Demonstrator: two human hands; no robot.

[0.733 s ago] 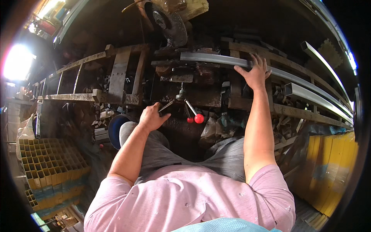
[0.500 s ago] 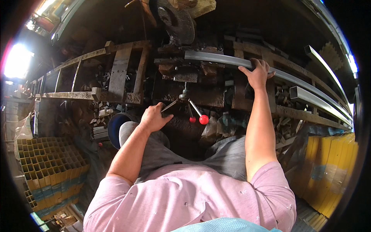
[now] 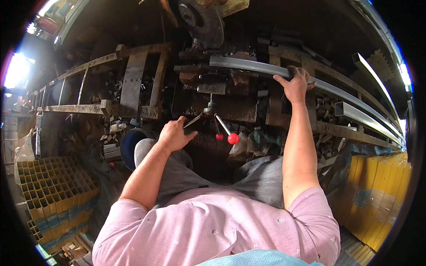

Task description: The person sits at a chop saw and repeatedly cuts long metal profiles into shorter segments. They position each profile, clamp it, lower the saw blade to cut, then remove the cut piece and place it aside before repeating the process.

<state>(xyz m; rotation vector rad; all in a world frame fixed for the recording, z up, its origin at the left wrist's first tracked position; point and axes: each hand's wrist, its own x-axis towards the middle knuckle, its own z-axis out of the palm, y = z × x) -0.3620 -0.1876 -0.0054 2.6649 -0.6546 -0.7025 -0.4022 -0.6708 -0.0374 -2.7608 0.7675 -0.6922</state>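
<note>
My left hand (image 3: pixel 174 134) is closed around the end of one slim lever of a three-armed clamp handle (image 3: pixel 208 110). The other two arms of that handle end in red ball knobs (image 3: pixel 233 138). My right hand (image 3: pixel 296 85) grips a long grey metal profile (image 3: pixel 248 65) from above, thumb on the near side. The profile's left end lies across the machine's vise (image 3: pixel 212 86), below and beside a round dark disc (image 3: pixel 206 31), which looks like a cutting saw. Whatever knob sits inside my left fist is hidden.
A second square metal tube (image 3: pixel 355 111) rests on the right-hand rack (image 3: pixel 337 130). Another rack (image 3: pixel 80 109) runs off to the left. Tube offcuts (image 3: pixel 117 126) lie beneath. A blue bucket (image 3: pixel 129 148) stands by my left knee. Stacked yellow tubes (image 3: pixel 60 184) flank me.
The view has shifted slightly. Both hands keep their holds, and the profile and clamp handle show no clear movement.
</note>
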